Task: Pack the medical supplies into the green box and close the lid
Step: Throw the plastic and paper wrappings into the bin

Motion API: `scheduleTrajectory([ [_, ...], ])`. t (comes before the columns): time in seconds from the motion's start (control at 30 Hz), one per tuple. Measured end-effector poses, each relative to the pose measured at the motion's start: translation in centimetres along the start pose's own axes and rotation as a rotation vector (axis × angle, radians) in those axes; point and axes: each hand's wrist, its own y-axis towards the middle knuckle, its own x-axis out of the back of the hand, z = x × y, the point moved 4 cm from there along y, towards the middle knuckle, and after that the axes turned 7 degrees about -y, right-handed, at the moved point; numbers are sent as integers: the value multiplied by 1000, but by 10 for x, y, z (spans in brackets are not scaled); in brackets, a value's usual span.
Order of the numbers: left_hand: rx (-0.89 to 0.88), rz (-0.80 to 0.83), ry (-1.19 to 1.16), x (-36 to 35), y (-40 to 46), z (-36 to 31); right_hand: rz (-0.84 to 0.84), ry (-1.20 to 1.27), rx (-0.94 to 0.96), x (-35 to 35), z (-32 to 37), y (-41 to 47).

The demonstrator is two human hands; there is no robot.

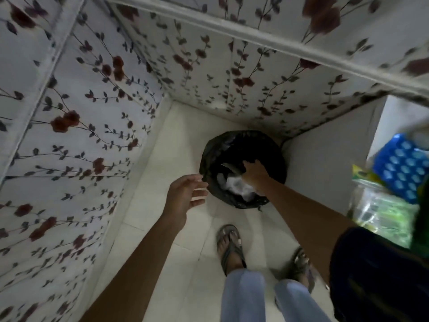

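A round bin lined with a black bag (210, 159) stands on the white tiled floor in the corner. White crumpled waste (236, 184) lies inside it. My right hand (254, 171) reaches down into the bin's mouth, back of the hand up, its fingers hidden against the dark bag. My left hand (185, 194) hovers just left of the bin's rim, fingers spread and holding nothing. No medical supplies show. A blurred green shape (420, 228) sits at the right edge; whether it is the box I cannot tell.
Floral-patterned walls (81, 135) close in on the left and back. A plain white panel (325, 170) stands to the right of the bin. Blurred blue and green packages (399, 166) sit at the far right. My sandalled feet (229, 245) stand on the tiles.
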Motion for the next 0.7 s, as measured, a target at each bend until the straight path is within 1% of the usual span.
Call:
scheduleTrajectory([
  [0.03, -2, 9, 10, -2, 2, 1, 23, -28, -6, -4, -1, 1],
  [0.1, -7, 33, 18, -9, 1, 0, 13, -59, 28, -4, 0, -5],
  [0.17, -22, 54, 31, -19, -7, -8, -58, -11, 65, 3, 4, -24],
  [0.23, -46, 80, 25, -34, -21, -19, -134, 98, 61, 14, 4, -49],
  [0.3, -78, 99, 26, -50, -40, -33, -186, 145, 76, 28, 2, -78],
  [0.43, -143, 129, 21, -88, -84, -56, -272, 194, 199, 62, -3, -155],
  [0.5, -172, 156, 5, -110, -114, -61, -365, 276, 266, 80, -18, -199],
  [0.6, -220, 193, 1, -140, -161, -62, -513, 484, 318, 99, -52, -263],
  [0.67, -241, 213, 15, -162, -191, -56, -567, 609, 338, 107, -88, -303],
  [0.7, -244, 224, 26, -172, -205, -51, -566, 670, 326, 109, -108, -321],
])
